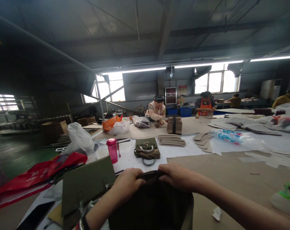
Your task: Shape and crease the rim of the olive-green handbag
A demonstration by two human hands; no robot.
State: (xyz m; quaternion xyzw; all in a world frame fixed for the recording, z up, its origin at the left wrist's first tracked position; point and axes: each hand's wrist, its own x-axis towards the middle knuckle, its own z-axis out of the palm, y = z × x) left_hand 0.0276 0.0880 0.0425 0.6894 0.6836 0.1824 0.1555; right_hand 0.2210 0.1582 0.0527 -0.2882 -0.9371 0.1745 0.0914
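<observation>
In front of me stands a dark olive bag [152, 204], its opening facing me and its inside in deep shadow. My left hand [129, 182] grips the far rim on the left, thumb inside. Close beside it, my right hand [172, 175] pinches the same rim on the right. Past the rim lies an olive handbag [147, 150] with wrapped ring handles. An olive panel or bag piece [87, 182] leans at the left, behind my left forearm.
A pink bottle [112, 150] stands left of the handbag. Stacked beige pieces [171, 140] and a bound bundle [174, 125] lie beyond. A red bag [39, 175] and a phone-like dark slab [36, 215] are at left. Co-workers [156, 110] sit across the table.
</observation>
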